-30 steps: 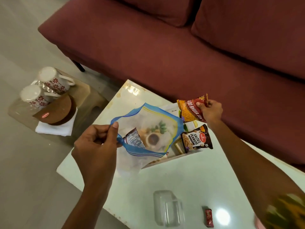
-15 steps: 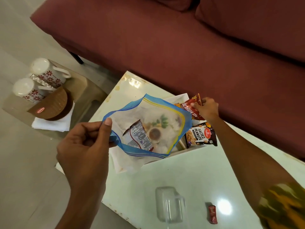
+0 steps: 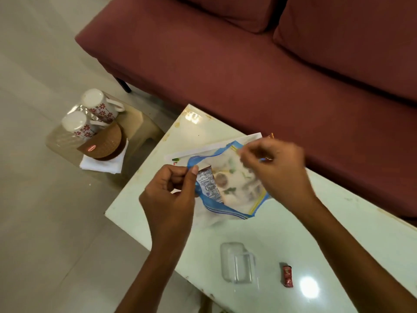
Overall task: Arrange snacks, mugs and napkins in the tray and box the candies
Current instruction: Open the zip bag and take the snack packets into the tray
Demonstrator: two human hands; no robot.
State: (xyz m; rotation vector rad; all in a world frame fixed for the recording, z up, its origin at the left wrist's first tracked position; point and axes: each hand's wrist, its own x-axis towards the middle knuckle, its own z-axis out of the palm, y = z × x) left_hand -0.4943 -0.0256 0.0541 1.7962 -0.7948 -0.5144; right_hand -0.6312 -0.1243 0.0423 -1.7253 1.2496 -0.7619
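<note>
Left hand (image 3: 171, 195) pinches left rim of zip bag (image 3: 237, 195); right hand (image 3: 275, 168) blurred at far rim, grip unreadable; hold mouth wide, draw packets (image 3: 207, 184) singly toward tray (image 3: 214, 146).

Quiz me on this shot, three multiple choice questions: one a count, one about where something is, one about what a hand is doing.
1. How many mugs stand on the side stool?
A. one
B. two
C. four

2. Where is the red candy?
A. in a mug
B. on the table, near the clear box
C. on the side stool

3. What is the left hand doing?
A. lying flat on the table
B. gripping a mug
C. pinching the zip bag by its blue rim

Key: 1 B, two floral mugs sit upside down side by side. 2 B, the candy lies on the tabletop beside the box. 3 C, thumb and finger close on the rim.
</note>
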